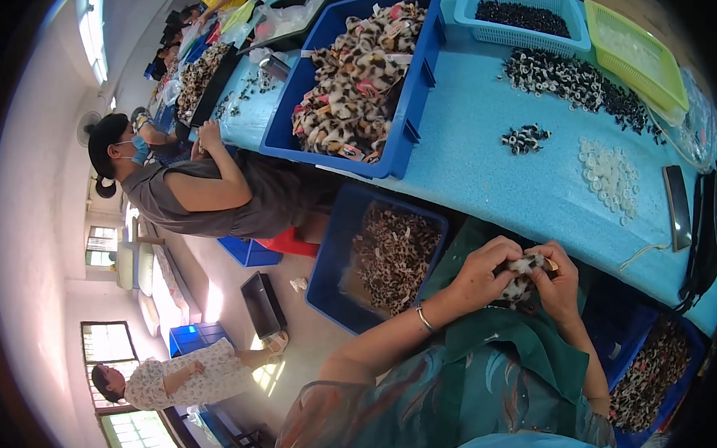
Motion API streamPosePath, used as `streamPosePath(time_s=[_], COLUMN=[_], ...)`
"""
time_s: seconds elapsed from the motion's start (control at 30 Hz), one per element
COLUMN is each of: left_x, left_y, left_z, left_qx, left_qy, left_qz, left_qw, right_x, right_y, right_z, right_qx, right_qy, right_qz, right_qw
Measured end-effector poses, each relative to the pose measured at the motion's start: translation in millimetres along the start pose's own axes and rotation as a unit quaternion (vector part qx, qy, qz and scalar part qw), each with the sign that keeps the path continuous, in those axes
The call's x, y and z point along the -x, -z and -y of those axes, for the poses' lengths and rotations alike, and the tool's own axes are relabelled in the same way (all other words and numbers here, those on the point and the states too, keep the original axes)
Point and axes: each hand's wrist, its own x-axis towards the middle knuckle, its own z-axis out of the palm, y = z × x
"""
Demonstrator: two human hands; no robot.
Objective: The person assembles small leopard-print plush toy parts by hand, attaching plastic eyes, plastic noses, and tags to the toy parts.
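Over my lap, my left hand [484, 276] and my right hand [560, 286] are both closed on a small furry plush piece [521, 288], white with black and brown patches. The fingers of both hands pinch its upper part and partly cover it. A bangle [425, 320] circles my left wrist. Beneath the piece, a dark green apron [520, 337] covers my lap. On the table just beyond my hands lie a spread of clear plastic washers [609, 176] and a small heap of black-and-white parts [525, 139].
A blue crate [411, 135] full of furry pieces stands on the blue table [465, 102]. Blue bins [329, 280] with more pieces flank my lap. Farther back are a light blue basket [518, 41], a green basket [645, 72] and a seated co-worker [207, 182].
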Motion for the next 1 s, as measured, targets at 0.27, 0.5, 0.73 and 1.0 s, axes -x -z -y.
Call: streamPosePath(time_s=[0.27, 0.5, 0.73, 1.0], left_x=[1, 8, 11, 10], left_y=[-12, -17, -19, -22], left_z=[1, 8, 3, 17], left_qx=[-0.021, -0.004, -0.032, 0.002], left_qy=[0.004, 0.034, -0.005, -0.011], left_qz=[-0.038, -0.028, -0.042, -0.042], left_qw=[0.999, 0.999, 0.999, 0.999], right_x=[0, 11, 14, 13], right_y=[8, -4, -3, -10], right_z=[-5, -7, 8, -4], right_qx=[-0.051, -0.009, -0.036, 0.128], right_qy=[-0.050, -0.035, -0.088, 0.047], right_qz=[0.028, -0.016, -0.024, -0.049], right_qw=[0.997, 0.999, 0.995, 0.989])
